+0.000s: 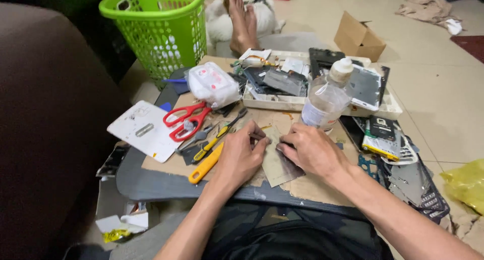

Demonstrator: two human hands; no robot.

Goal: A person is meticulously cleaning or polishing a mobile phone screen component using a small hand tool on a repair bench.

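Left hand (241,156) and right hand (312,150), both pinched narrow at frame centre, pressing a thin grey sheet (278,161) flat to the cardboard work board (166,165), likely for steadiness. Upper left: green basket (154,25). Upper centre: parts tray (390,108), clear bottle (325,102). Centre left, within reach: red scissors (185,121), yellow cutter (205,164).

Bare forearms, no sleeves; dark, possibly patterned, trousers.

Scissors (185,120) lie left of bottle (325,99), tray (275,102) behind.
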